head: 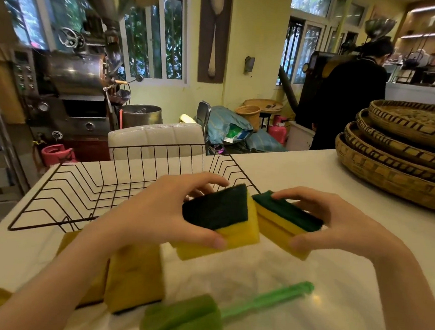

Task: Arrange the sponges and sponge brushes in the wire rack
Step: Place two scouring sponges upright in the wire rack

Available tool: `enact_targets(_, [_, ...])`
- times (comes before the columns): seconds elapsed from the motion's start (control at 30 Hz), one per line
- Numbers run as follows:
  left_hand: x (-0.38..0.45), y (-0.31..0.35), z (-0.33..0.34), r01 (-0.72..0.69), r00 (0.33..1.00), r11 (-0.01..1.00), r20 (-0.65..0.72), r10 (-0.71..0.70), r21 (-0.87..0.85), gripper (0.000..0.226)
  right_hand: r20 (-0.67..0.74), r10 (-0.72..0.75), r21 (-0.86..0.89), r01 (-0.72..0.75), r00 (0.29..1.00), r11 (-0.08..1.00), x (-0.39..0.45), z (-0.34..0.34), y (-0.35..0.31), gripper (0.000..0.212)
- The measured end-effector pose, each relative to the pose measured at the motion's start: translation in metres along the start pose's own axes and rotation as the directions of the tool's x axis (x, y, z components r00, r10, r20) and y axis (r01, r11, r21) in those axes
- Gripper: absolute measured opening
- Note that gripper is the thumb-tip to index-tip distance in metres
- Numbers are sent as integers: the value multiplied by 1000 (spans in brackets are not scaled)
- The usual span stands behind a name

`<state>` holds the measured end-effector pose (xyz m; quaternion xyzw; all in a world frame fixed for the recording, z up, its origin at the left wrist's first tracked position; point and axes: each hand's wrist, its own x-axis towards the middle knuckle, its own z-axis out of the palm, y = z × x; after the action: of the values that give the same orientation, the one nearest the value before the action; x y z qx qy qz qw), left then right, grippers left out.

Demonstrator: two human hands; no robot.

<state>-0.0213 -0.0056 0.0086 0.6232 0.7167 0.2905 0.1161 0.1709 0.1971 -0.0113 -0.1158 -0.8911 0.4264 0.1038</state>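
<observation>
The white table [331, 291] fills the lower frame, its near edge cut off. At ten o'clock on it stands the black wire rack [100, 187], nothing visibly inside, its near right corner hidden behind the left hand. At two o'clock sit the stacked woven trays [399, 158], cut off by the right edge.

The left hand [160, 212] is curled partway closed on a yellow sponge with a dark green scouring face [222, 217], thumb pressed on its near yellow side, fingers over the far edge. It is held above the table, just beside the rack's right end. The right hand [336, 223] pinches a second yellow-and-green sponge [285, 219] at three o'clock of the first, thumb below, fingers on the green top; the two sponges nearly touch, contact unclear.

Under the left forearm lie mustard-yellow sponges [135, 275], partly hidden, their count hard to tell. At six o'clock lies a green sponge brush [188, 321], its head blurred and cropped, its handle [268, 299] pointing toward two o'clock.
</observation>
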Motion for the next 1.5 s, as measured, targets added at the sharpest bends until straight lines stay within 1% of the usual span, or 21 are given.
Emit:
enact_targets(0.1, [2,2,-15,21,998,999,-58,-24,-49,66,-63,-39,-11,38,997,999,11,-5,-20,63])
enact_targets(0.17, [7,2,-25,43,995,998,-85,-46,-37,69,-107,-51,3,52,993,999,28,-6,-30,59])
enact_targets(0.27, [15,-4,-42,82,986,997,-145,-79,16,75,-201,-50,30,58,978,998,62,-7,-35,53])
enact_targets(0.37, [27,-18,-54,122,967,987,-238,-95,101,70,-301,-49,71,74,952,995,98,-4,-30,45])
enact_targets(0.43, [38,-30,-58,183,944,967,-306,-123,176,69,-322,-46,98,82,946,992,121,1,-29,49])
enact_targets(0.5, [50,-44,-60,259,923,930,-352,-157,263,71,-309,-29,142,76,951,987,141,7,-29,54])
enact_targets(0.6, [67,-68,-58,360,904,874,-355,-240,327,73,-280,9,143,32,960,989,169,18,-26,63])
enact_targets(0.67, [78,-83,-53,441,880,836,-340,-331,328,75,-293,20,77,3,956,997,185,27,-23,72])
enact_targets(0.73, [89,-96,-49,521,848,788,-310,-430,329,74,-303,5,-40,-18,953,999,199,35,-21,79])
enact_targets(0.8, [97,-106,-44,582,813,727,-295,-503,365,72,-271,-24,-147,-17,962,989,209,43,-18,83])
enact_targets(0.93, [111,-117,-32,627,779,634,-376,-502,453,69,-204,-83,-377,0,975,926,223,55,-10,81])
enact_targets(1.0, [118,-121,-28,642,767,618,-405,-498,454,67,-202,-90,-443,-9,975,897,229,59,-7,77])
enact_targets(1.17, [130,-129,-20,689,725,620,-369,-582,376,62,-157,-24,-547,-67,987,834,240,65,-3,76])
enact_targets(1.3, [133,-132,-12,706,706,563,-377,-599,429,61,-115,5,-594,-73,993,802,246,70,0,75])
enact_targets(1.43, [134,-137,-7,705,706,550,-368,-605,449,59,-75,47,-608,-83,996,790,249,74,3,78])
enact_targets(1.5, [134,-137,-6,707,703,538,-374,-604,459,59,-68,42,-616,-75,997,784,249,76,4,75])
